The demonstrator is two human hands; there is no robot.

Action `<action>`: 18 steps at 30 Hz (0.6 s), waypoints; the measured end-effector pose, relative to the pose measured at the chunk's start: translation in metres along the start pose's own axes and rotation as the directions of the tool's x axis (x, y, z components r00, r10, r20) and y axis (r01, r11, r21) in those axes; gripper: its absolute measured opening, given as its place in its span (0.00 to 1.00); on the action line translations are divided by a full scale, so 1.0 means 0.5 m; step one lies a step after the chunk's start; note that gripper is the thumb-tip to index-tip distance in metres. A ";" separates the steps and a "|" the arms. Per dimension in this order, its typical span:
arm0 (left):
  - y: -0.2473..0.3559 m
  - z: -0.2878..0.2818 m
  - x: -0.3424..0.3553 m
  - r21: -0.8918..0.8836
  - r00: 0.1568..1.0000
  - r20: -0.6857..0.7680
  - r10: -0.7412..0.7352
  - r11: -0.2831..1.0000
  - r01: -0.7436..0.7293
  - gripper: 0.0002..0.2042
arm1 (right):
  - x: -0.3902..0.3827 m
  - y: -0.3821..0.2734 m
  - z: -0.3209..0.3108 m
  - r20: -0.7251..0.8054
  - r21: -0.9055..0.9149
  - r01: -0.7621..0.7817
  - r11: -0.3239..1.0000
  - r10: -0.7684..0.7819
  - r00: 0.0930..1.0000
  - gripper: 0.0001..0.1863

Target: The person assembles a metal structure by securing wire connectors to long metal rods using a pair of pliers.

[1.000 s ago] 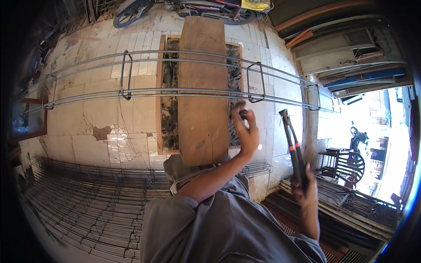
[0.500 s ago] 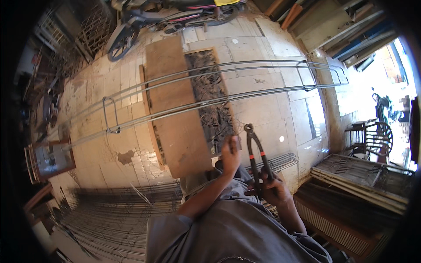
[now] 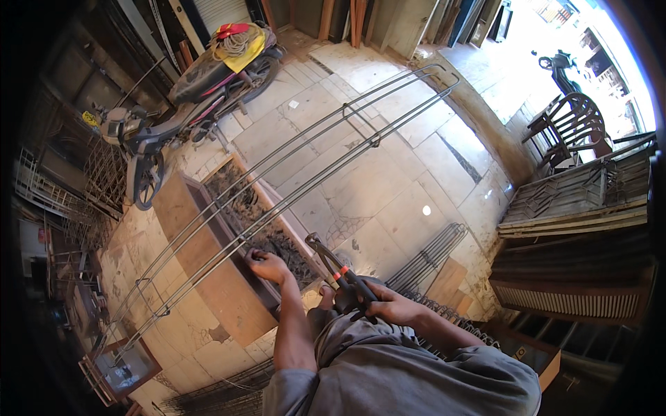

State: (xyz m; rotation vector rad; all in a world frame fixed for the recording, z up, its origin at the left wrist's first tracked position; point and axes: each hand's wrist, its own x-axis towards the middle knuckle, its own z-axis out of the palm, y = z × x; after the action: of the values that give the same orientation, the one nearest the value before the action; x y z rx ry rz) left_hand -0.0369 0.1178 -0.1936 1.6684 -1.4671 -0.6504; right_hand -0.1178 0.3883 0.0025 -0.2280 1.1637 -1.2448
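My left hand (image 3: 270,267) is curled just below the rods, over a dark-filled wooden box (image 3: 236,182); what its fingers hold, if anything, is hidden. My right hand (image 3: 385,305) grips long black pincers (image 3: 342,272) with red bands, their jaws beside the box. A long steel-rod frame (image 3: 393,119) with rectangular ties spans diagonally above the box, past my left hand. A brown board (image 3: 177,215) lies along the box's left part.
A motorbike (image 3: 201,83) with rope and yellow cloth stands upper left. A wooden chair (image 3: 569,121) and slatted panels (image 3: 576,201) line the right, near a bright opening. More rod frames (image 3: 430,253) lie on the tiled floor (image 3: 388,208).
The view has swung round, so the rod frame now runs diagonally. My left hand has moved up toward the rods; the pincers are now tilted leftward.
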 end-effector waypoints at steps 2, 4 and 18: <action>0.007 0.012 0.012 0.017 0.999 -0.037 0.001 1.000 0.000 0.07 | -0.019 -0.008 -0.016 -0.023 -0.022 0.034 0.999 -0.035 0.999 0.29; 0.016 0.012 0.031 0.088 0.998 -0.031 0.047 0.995 -0.044 0.09 | -0.033 -0.007 -0.023 -0.013 -0.077 0.122 0.990 -0.124 0.992 0.27; 0.135 -0.187 -0.253 -0.203 0.571 0.818 0.061 0.961 0.189 0.17 | -0.025 0.060 -0.070 -0.236 -0.117 0.263 0.958 -0.284 0.929 0.24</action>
State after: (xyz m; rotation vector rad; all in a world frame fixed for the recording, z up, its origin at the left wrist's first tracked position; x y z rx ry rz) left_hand -0.0239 0.2625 -0.1026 1.2154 -1.8098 -1.7768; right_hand -0.1252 0.4249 -0.0272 -0.3105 1.4401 -1.5038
